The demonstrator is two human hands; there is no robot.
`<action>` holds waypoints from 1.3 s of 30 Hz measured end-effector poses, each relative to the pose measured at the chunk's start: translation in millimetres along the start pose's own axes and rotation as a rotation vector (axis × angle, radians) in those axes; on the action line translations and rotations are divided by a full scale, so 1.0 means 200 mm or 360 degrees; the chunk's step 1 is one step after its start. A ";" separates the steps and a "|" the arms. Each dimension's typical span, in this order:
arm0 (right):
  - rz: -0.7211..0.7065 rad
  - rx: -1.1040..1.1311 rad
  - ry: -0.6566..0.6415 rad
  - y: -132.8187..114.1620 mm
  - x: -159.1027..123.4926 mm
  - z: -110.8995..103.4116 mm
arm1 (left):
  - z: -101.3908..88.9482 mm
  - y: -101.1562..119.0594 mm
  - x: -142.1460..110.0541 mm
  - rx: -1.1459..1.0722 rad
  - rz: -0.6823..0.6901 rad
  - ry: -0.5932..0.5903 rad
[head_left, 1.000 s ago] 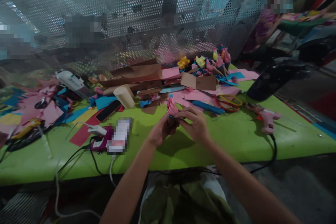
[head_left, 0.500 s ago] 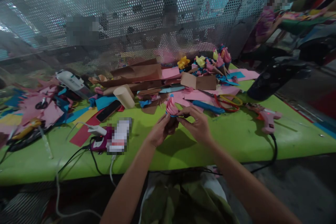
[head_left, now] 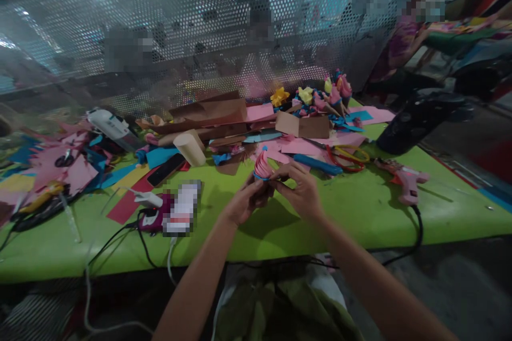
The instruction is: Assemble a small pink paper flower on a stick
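Note:
A small pink paper swirl [head_left: 263, 166] with a blue tip and a dark base stands upright between my two hands above the green table [head_left: 352, 208]. My left hand [head_left: 245, 201] is closed around its base from the left. Fingers of my right hand [head_left: 300, 190] pinch the same base from the right. Its lower part is hidden by my fingers.
Paper scraps, brown card [head_left: 208, 110] and finished paper flowers [head_left: 334, 90] cover the table's back. A pink glue gun [head_left: 406, 180] lies at right, red scissors [head_left: 346, 157] behind my hands, a tape roll [head_left: 190, 147] and cables at left. A person sits far right.
The pink paper piece has turned from tilted to upright, and my right hand's fingers have shifted around its base. My arms stay in place.

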State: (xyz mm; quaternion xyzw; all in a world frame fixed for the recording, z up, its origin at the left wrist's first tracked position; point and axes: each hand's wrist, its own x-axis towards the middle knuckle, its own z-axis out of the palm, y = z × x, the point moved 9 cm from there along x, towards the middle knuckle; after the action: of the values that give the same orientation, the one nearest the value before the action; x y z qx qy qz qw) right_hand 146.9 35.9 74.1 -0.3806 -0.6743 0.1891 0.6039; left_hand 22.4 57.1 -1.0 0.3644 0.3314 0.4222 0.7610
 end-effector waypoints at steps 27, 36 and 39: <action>-0.0018 -0.0076 -0.0016 0.03 -0.01 0.01 | -0.04 0.02 0.01 -0.0121 0.0055 0.0124; 0.0027 -0.0043 0.0008 0.02 0.00 0.00 | -0.06 0.00 0.01 -0.0033 0.0020 0.0169; 0.0033 -0.0040 0.0028 0.02 0.00 -0.01 | -0.06 0.00 0.01 -0.0040 -0.0023 0.0164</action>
State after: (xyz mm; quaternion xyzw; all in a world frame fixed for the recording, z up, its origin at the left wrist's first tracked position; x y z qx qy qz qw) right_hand 149.0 37.9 71.3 -0.3968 -0.6674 0.1835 0.6029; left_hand 14.4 60.9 -7.7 0.3303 0.3675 0.4390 0.7504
